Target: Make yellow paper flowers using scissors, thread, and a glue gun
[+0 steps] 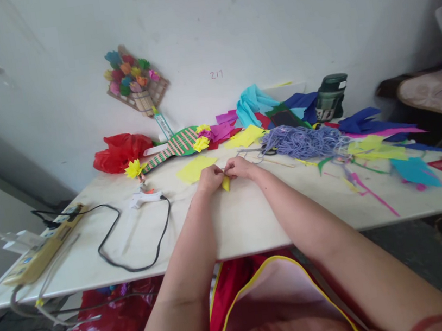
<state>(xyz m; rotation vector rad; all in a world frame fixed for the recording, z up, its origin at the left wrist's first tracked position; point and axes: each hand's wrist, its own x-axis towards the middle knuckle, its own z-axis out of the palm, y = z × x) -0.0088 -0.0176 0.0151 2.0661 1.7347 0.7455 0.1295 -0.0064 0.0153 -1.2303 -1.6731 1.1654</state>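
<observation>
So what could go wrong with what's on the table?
The small yellow paper pinched in the left hand and right hand might tear. The black cord loops near the table's front edge, so the left arm could snag it and drag the glue gun, which might be hot; I can't tell.

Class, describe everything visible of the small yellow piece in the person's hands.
The small yellow piece looks like paper, perhaps folded. The left hand and right hand pinch its far end, partly hiding it; the near end points toward the camera, over the white tabletop. Whether it touches that surface is unclear.
</observation>
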